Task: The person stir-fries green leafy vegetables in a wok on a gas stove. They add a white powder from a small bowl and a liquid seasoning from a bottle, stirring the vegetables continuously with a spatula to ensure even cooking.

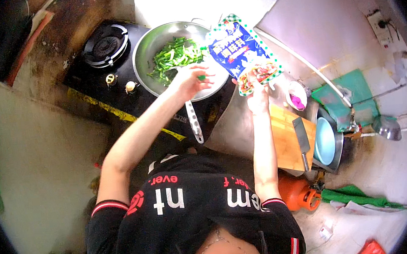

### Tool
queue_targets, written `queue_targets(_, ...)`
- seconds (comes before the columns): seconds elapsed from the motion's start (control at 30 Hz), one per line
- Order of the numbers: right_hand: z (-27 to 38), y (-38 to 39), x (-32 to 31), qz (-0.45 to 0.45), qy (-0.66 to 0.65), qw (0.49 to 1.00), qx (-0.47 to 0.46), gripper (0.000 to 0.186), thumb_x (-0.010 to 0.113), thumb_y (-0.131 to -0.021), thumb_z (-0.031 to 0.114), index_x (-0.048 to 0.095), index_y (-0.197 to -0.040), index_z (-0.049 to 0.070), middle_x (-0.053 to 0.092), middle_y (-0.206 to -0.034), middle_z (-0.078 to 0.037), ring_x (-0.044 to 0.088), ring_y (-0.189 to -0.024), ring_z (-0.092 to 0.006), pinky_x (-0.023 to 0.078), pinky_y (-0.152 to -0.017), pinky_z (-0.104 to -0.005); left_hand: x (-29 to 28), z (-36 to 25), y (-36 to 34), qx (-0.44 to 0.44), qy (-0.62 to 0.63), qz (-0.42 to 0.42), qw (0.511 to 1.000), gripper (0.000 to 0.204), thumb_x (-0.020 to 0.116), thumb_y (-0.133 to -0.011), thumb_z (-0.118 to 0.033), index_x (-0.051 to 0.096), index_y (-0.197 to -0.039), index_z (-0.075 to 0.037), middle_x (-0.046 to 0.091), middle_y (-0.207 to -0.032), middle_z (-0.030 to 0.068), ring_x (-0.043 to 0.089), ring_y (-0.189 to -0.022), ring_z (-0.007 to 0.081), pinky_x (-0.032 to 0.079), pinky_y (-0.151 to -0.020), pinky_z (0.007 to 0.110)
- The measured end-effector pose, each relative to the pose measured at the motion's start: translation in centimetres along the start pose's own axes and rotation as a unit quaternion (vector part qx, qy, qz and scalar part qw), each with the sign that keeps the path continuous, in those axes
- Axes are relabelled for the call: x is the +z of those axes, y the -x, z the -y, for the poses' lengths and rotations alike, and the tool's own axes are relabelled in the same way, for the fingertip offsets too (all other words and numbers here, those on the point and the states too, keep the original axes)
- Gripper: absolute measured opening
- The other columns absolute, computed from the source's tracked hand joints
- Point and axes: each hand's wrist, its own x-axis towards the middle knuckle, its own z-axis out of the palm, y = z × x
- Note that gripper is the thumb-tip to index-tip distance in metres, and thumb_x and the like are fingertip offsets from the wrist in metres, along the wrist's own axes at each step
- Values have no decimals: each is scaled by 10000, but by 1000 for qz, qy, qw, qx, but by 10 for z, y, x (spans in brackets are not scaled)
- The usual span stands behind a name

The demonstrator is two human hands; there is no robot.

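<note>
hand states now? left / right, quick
Left hand: over the wok of green vegetables, fingers curled; whether it grips the utensil there cannot be told.
Right hand: closed on the blue seasoning packet, held beside the wok.

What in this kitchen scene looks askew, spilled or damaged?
Nothing looks spilled. The blue seasoning packet, held in the right hand, is tilted over the wok of chopped greens. The wall behind the gas stove is heavily stained.
</note>
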Motion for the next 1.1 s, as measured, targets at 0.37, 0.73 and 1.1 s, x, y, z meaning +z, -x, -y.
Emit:
queue_targets(0.37,-11,-22,-16,70,58,996,-8,282,635,-832,-70,594,-1104,-8,635,-1058,-45,610,-946,-127,495,-808,-274,49,18,8,106,78,-96,987,458,416,-951,-38,350,-1403,-75,605,-1084,140,638,-627,228,588,-549,332)
queue_targets(0.73,11,-6,13,41,77,996,-30,293,696,-832,-16,609,-1112,-14,631,-1084,-42,588,-972,-115,469,-868,-288,73,12,40,120,97,-121,981,368,415,-944,-22,462,-1304,-80,606,-967,98,630,-682,187,607,-577,334)
queue_targets(1.1,-8,-15,8,35,22,999,-14,336,619,-818,-77,564,-1144,-18,615,-1100,-68,603,-989,-155,492,-858,-303,67,13,41,152,97,-125,976,434,392,-955,-29,372,-1383,-96,615,-1028,139,657,-629,210,584,-522,304)
